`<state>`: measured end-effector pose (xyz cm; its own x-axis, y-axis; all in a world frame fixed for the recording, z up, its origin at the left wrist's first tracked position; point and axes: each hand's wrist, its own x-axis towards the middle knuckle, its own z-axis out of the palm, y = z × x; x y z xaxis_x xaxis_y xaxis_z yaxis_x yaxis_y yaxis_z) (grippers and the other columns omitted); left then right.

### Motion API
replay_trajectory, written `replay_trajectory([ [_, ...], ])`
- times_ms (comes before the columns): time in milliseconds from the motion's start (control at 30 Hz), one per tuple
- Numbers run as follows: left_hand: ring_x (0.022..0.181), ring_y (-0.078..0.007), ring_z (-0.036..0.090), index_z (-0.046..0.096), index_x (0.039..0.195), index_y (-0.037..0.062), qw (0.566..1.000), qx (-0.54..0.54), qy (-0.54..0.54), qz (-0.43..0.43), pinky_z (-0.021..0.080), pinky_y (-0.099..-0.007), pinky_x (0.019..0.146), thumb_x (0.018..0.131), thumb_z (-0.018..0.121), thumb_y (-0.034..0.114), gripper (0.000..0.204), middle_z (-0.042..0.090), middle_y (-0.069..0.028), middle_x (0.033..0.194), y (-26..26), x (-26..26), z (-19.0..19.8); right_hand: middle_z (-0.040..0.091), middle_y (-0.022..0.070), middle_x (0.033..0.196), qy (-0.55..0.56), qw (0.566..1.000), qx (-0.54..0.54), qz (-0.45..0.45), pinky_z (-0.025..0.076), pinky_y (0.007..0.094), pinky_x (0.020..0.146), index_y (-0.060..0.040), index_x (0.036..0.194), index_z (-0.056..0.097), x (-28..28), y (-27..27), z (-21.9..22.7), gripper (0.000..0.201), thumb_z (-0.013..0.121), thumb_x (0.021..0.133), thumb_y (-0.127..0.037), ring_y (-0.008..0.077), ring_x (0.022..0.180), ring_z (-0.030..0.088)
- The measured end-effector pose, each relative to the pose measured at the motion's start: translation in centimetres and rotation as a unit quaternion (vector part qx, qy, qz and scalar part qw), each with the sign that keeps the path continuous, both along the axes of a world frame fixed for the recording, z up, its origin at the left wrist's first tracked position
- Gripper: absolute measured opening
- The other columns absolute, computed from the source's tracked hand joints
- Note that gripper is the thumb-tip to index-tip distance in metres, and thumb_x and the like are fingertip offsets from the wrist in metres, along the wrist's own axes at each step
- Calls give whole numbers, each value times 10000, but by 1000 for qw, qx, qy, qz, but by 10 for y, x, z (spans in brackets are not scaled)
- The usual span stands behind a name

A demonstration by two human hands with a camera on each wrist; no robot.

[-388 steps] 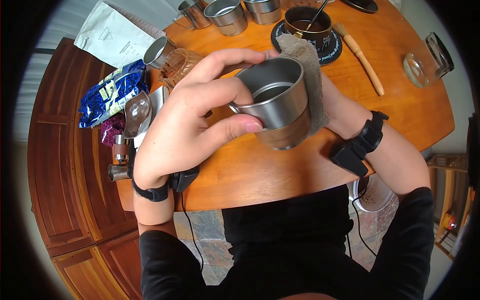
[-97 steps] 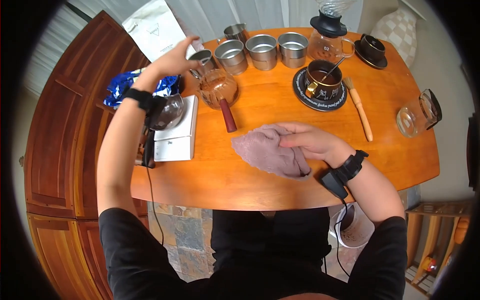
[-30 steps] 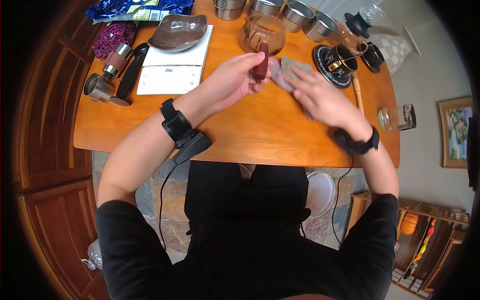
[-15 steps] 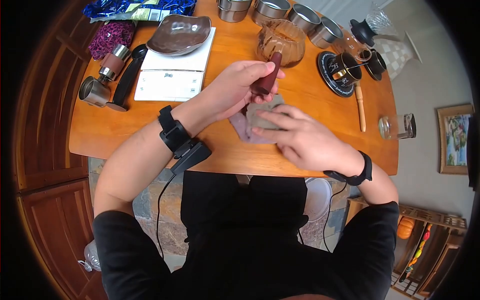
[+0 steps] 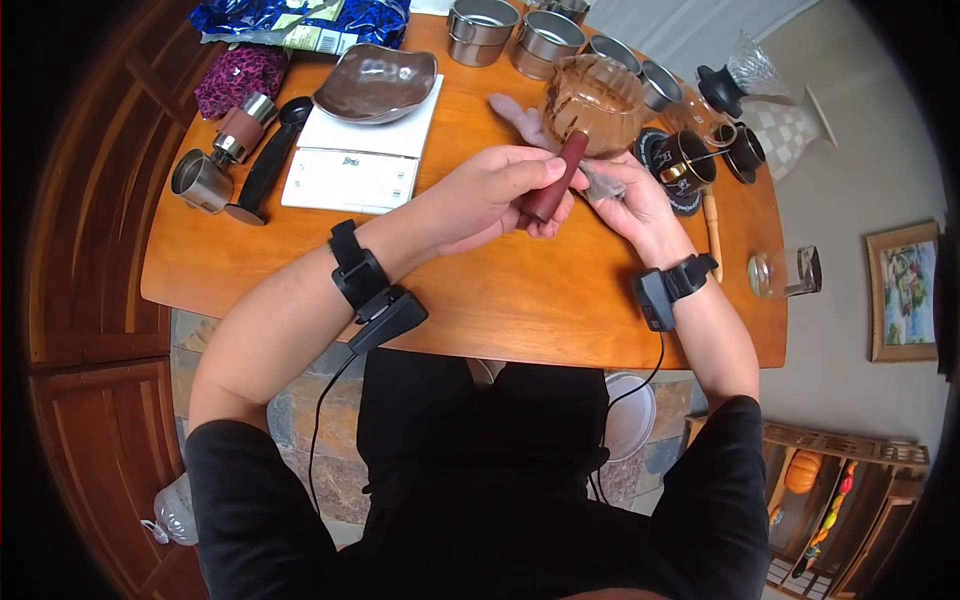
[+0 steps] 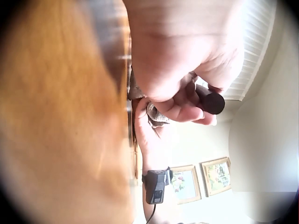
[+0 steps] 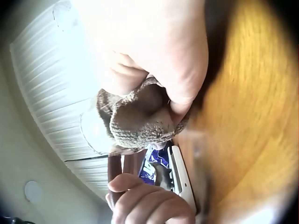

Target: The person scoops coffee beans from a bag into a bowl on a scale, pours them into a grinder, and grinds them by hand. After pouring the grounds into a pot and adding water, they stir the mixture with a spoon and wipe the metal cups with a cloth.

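My left hand [image 5: 495, 195] grips the dark red handle [image 5: 562, 175] of an amber-tinted glass pot [image 5: 597, 100], smeared brown inside. In the left wrist view the handle's round end [image 6: 214, 103] sticks out past the curled fingers. My right hand [image 5: 640, 205], palm turned up, is just below the pot and holds a folded grey-and-mauve cloth [image 5: 603, 185]. The right wrist view shows this cloth [image 7: 140, 123] bunched between thumb and fingers. Its mauve end [image 5: 515, 118] reaches out on the pot's left, and the pot hides the middle.
A white scale [image 5: 350, 180] bearing a brown dish [image 5: 375, 85] stands left, beside a hand grinder [image 5: 240, 130] and black scoop [image 5: 265, 170]. Several steel cups [image 5: 483, 40] line the back. Right are a black cup [image 5: 688, 160] with gold handle, a brush [image 5: 712, 225] and a glass jar [image 5: 785, 272].
Earlier the hands held a steel cup with the cloth. Later the left hand took the pot's handle. The right hand, which pressed the cloth on the table, has brought it below the pot.
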<state>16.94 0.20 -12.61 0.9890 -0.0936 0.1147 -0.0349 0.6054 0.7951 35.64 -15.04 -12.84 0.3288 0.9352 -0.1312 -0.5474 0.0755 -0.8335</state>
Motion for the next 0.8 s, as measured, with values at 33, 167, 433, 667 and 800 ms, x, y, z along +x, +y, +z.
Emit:
replay_trajectory([
  [33, 744, -140, 551, 566, 1132, -14, 1000, -5, 0, 2, 428, -265, 663, 1003, 485, 318, 365, 583, -61, 826, 0, 0, 1, 599, 163, 1246, -23, 1000, 1, 2, 487, 340, 1001, 33, 1233, 531, -1, 3, -1, 368, 556, 867, 70, 224, 1138, 608],
  [167, 703, -113, 543, 563, 1164, -10, 1000, 3, 5, 29, 428, -245, 642, 1007, 488, 328, 381, 589, -38, 814, 1, 2, -2, 695, 122, 1005, -402, 898, -166, -72, 534, 306, 802, 20, 1149, 594, -1, 5, 6, 270, 532, 888, 48, 175, 955, 675],
  [433, 746, -107, 547, 561, 1146, -16, 995, -28, 45, 80, 462, -248, 687, 1008, 498, 287, 339, 572, -33, 838, 9, 10, -11, 662, 184, 1031, -817, 576, -18, 32, 494, 414, 888, 34, 960, 667, -49, -19, 32, 279, 546, 714, 86, 365, 974, 613],
  [667, 747, -100, 547, 577, 1107, -9, 993, -23, 86, 81, 467, -237, 684, 1007, 519, 282, 313, 562, -26, 839, 9, 11, -11, 608, 146, 929, -735, 639, -109, 199, 499, 432, 806, -24, 917, 625, -79, -62, 64, 223, 680, 702, -42, 360, 939, 597],
  [800, 759, -98, 564, 583, 1101, -2, 993, -11, 88, 72, 476, -230, 687, 1010, 518, 289, 312, 578, -25, 846, 10, 12, -16, 590, 147, 997, -746, 615, -191, 169, 490, 428, 813, -44, 1018, 623, -74, -81, 71, 304, 668, 720, -6, 363, 971, 586],
])
